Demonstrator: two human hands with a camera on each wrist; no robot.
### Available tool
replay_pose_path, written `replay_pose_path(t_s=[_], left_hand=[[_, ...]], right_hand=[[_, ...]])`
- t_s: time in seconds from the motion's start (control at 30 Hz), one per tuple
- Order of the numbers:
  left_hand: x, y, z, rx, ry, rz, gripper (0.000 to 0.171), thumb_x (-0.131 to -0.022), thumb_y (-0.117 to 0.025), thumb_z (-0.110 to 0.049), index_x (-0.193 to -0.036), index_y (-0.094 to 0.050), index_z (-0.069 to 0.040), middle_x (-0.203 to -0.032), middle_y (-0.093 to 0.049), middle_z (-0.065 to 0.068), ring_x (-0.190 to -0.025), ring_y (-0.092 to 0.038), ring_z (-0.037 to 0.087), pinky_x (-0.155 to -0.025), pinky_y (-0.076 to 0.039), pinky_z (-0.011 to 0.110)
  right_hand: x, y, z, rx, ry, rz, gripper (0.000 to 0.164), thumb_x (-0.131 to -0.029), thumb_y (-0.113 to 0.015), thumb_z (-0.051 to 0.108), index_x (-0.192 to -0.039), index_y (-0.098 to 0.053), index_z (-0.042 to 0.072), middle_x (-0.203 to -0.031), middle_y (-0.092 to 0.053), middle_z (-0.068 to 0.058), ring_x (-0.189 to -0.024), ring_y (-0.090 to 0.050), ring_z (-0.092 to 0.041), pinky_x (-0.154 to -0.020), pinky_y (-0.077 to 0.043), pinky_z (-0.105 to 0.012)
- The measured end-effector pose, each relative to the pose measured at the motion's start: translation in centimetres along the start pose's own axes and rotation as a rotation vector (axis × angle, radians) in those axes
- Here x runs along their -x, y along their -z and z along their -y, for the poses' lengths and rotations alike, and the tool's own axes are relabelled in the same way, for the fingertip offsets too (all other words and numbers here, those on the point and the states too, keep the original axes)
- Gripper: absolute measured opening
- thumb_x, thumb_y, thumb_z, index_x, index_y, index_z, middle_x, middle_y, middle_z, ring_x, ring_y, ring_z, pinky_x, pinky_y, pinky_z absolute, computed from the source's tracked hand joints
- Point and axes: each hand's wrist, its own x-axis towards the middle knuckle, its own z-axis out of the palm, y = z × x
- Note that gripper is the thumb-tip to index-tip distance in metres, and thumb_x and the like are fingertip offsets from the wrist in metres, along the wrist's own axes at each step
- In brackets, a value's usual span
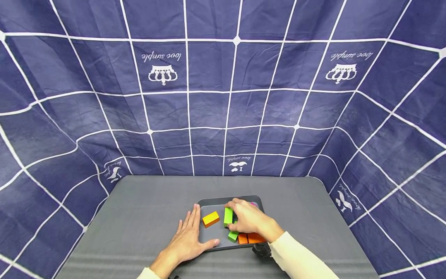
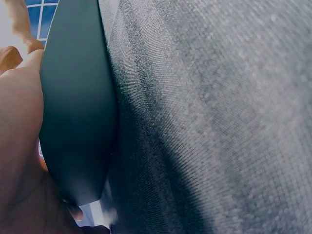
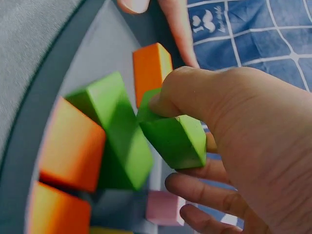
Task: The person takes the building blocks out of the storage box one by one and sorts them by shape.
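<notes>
A shallow dark grey tray lies on the grey cloth with coloured blocks in it. My right hand pinches a green block between thumb and fingers, over the middle of the tray. My left hand lies along the tray's left side, fingers straight, with the thumb at the near rim; in the left wrist view it touches the outer wall. A second green block sits beside two orange blocks at the near right. One yellow-orange block stands apart in the tray's left part.
A pink block shows partly behind the right fingers, and a sliver of yellow lies at that view's lower edge. Grey cloth surrounds the tray. Blue curtains with white grid lines stand behind and at both sides.
</notes>
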Motion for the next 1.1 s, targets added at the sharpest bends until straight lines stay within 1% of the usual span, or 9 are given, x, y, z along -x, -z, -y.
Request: replay_pose_path(t_s=[0.07,0.17,0.3,0.4,0.53,0.67,0.87,1.0,1.1], left_hand=[[-0.1,0.0,-0.1,0.001,-0.003,0.001,0.149,-0.088,-0.086,-0.084,-0.188,-0.009,-0.004,-0.198,-0.012,0.017,-0.181,-0.022,0.051,-0.143,-0.021,0.080],[0.0,0.2,-0.1,0.002,-0.001,0.003,0.150,-0.088,-0.088,-0.082,-0.188,-0.008,-0.004,-0.198,-0.011,0.018,-0.181,-0.023,0.051,-0.142,-0.021,0.080],[-0.1,0.4,0.0,-0.005,-0.009,0.000,0.149,-0.089,-0.087,-0.082,-0.188,-0.007,-0.005,-0.198,-0.011,0.018,-0.181,-0.024,0.051,-0.142,-0.021,0.081],[-0.2,0.5,0.0,-0.006,-0.014,-0.003,0.148,-0.089,-0.087,-0.082,-0.188,-0.008,-0.005,-0.198,-0.011,0.018,-0.181,-0.024,0.051,-0.142,-0.021,0.081],[-0.1,0.4,0.0,-0.010,-0.017,-0.002,0.149,-0.088,-0.087,-0.082,-0.188,-0.009,-0.004,-0.198,-0.012,0.018,-0.180,-0.025,0.051,-0.142,-0.023,0.080],[0.0,0.2,0.0,-0.022,-0.010,-0.006,0.150,-0.088,-0.087,-0.084,-0.188,-0.008,-0.005,-0.198,-0.012,0.017,-0.181,-0.025,0.050,-0.143,-0.023,0.079],[-0.2,0.3,0.0,-0.042,-0.018,-0.014,0.149,-0.088,-0.086,-0.083,-0.188,-0.009,-0.005,-0.198,-0.011,0.017,-0.180,-0.027,0.050,-0.142,-0.024,0.079],[-0.1,0.4,-0.1,-0.049,-0.010,-0.012,0.149,-0.088,-0.086,-0.084,-0.188,-0.009,-0.005,-0.198,-0.012,0.017,-0.180,-0.028,0.050,-0.142,-0.025,0.079],[-0.1,0.4,-0.3,-0.041,-0.010,-0.006,0.149,-0.088,-0.086,-0.084,-0.188,-0.009,-0.005,-0.198,-0.011,0.017,-0.180,-0.027,0.050,-0.142,-0.024,0.079]], right_hand=[[0.3,0.6,-0.3,0.004,-0.012,-0.002,0.066,-0.090,-0.098,0.034,-0.148,-0.076,0.013,-0.132,-0.077,0.000,-0.113,-0.076,-0.019,-0.096,-0.069,-0.043],[0.6,1.3,-1.1,0.006,-0.014,-0.010,0.066,-0.091,-0.097,0.033,-0.150,-0.075,0.012,-0.133,-0.078,0.000,-0.112,-0.074,-0.019,-0.097,-0.068,-0.044],[1.0,2.2,-2.4,-0.024,-0.009,-0.047,0.067,-0.090,-0.097,0.027,-0.151,-0.075,0.009,-0.126,-0.077,0.001,-0.100,-0.068,-0.012,-0.087,-0.063,-0.034],[1.4,2.9,-3.5,-0.055,-0.009,-0.072,0.067,-0.089,-0.097,0.021,-0.151,-0.074,0.008,-0.121,-0.076,0.002,-0.094,-0.067,-0.014,-0.081,-0.059,-0.030],[2.2,3.6,-5.0,-0.064,-0.017,-0.096,0.067,-0.088,-0.097,0.018,-0.151,-0.073,0.009,-0.125,-0.077,0.001,-0.098,-0.072,-0.021,-0.083,-0.060,-0.033],[2.9,4.2,-6.3,-0.065,-0.019,-0.115,0.066,-0.087,-0.096,0.017,-0.150,-0.073,0.010,-0.131,-0.079,-0.001,-0.103,-0.076,-0.023,-0.089,-0.065,-0.036],[4.3,4.9,-8.5,-0.096,-0.043,-0.128,0.063,-0.088,-0.092,0.010,-0.148,-0.074,0.006,-0.129,-0.078,-0.006,-0.103,-0.078,-0.028,-0.089,-0.066,-0.035],[5.3,5.1,-10.1,-0.099,-0.052,-0.137,0.063,-0.086,-0.093,0.008,-0.146,-0.074,0.003,-0.129,-0.079,-0.008,-0.104,-0.079,-0.031,-0.091,-0.068,-0.037],[6.1,5.3,-11.1,-0.086,-0.070,-0.153,0.064,-0.083,-0.093,0.007,-0.144,-0.074,0.002,-0.126,-0.079,-0.007,-0.103,-0.079,-0.031,-0.089,-0.066,-0.036]])
